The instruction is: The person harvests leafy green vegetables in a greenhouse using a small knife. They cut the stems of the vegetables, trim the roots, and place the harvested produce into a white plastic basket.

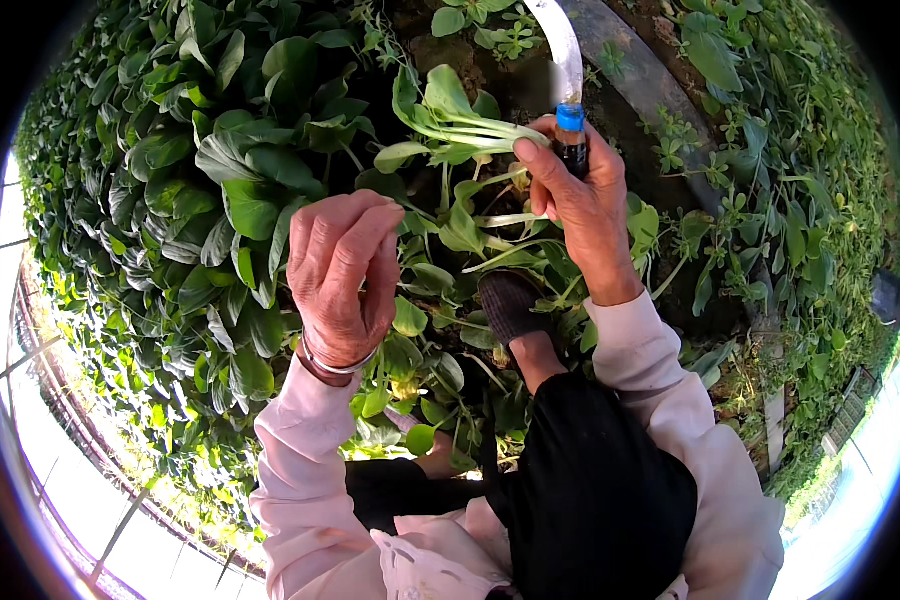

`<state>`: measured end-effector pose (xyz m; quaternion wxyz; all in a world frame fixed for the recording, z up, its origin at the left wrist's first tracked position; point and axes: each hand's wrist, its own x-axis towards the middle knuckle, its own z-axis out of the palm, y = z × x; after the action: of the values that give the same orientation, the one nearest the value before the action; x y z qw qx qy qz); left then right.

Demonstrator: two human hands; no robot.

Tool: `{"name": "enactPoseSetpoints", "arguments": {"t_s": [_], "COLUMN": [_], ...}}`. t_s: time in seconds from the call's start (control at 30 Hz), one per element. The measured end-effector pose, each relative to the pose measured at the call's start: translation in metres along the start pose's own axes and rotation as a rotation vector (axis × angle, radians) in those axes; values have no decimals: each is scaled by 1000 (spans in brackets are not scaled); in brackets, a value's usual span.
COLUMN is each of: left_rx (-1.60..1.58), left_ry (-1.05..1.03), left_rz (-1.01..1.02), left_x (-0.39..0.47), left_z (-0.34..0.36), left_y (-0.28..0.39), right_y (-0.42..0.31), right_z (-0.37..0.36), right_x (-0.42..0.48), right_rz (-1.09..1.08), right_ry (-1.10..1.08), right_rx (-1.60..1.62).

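Note:
My right hand (581, 195) grips a sickle by its dark handle (571, 154), just below a blue collar. The curved pale blade (565, 56) extends away from me, past the top of the picture. Between the thumb and fingers of this same hand is the stem end of a cut leafy green (457, 124), its leaves pointing left. My left hand (345, 274) hovers over the crop with its fingers bunched toward the thumb, and nothing shows between them. Standing leafy greens (255, 180) grow beside and below it. Loose leaves and stems (510, 221) lie under the right hand.
My shoe (514, 304) is among the plants, close below the hands. A dark strip (645, 82) curves along the soil at upper right, with low weeds (675, 142) around it. Denser greenery (817, 187) covers the right side. Bright framed panels (82, 495) edge the lower left.

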<state>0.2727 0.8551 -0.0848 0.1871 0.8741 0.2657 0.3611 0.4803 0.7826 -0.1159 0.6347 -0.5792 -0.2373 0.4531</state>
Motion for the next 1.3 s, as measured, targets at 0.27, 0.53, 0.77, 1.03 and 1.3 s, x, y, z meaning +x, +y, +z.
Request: {"name": "enactPoseSetpoints", "arguments": {"t_s": [0.27,0.53,0.77,1.03,1.3], "left_rx": [36,-267,-1096,-1440,-837], "left_ry": [-238,-337,-300,-233,-534], "left_rz": [-29,-355,-859,-1282,-1086], "left_x": [10,12,3,-21,-74], "left_z": [28,37,-4,1,9], "left_y": [41,44,43,22,-10], "right_y": [-45,-38,-36,-33,-12], "right_z": [4,-2,-18,17,0], "right_x": [-41,-34,-25,-16,-13], "right_rz": [214,275,302,199,194], "right_ry": [-41,-78,-159,-459,-123], "right_rx": [91,-56,330,13,231]}}
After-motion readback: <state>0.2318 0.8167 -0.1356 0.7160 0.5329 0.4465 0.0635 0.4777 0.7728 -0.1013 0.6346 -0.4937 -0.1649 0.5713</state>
